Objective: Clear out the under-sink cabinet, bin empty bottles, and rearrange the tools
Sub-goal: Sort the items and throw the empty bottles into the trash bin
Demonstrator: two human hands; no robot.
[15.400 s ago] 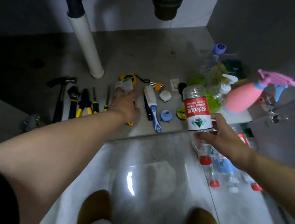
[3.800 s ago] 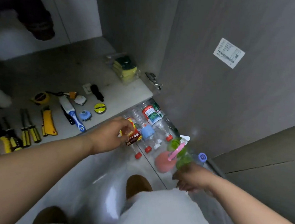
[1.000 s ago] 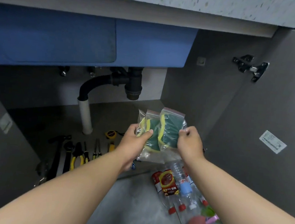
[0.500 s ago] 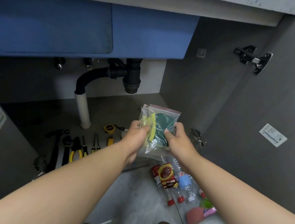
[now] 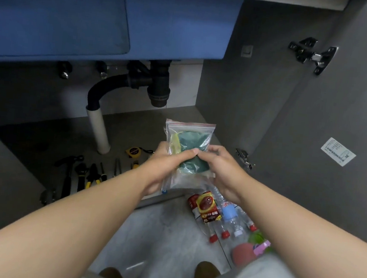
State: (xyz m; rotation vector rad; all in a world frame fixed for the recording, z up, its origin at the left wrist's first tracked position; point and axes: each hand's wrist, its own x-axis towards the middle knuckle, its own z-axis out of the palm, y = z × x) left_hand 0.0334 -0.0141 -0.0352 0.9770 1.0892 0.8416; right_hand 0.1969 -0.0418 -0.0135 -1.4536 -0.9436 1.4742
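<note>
Head view: left hand (image 5: 160,170) and right hand (image 5: 224,171) both grip bagged sponges (image 5: 191,139) at the cabinet (image 5: 135,123); tools (image 5: 90,175) lie rowed inside; bottles (image 5: 222,217) wait unbinned on the floor (image 5: 165,237).

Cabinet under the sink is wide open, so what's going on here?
A person is sorting out the cabinet. Their left hand and right hand together hold clear zip bags of green and yellow sponges up in front of the opening. On the cabinet floor tools lie in a row, among them a hammer, pliers and a tape measure. Plastic bottles and a pink spray bottle lie heaped on the room floor, to the right.
</note>
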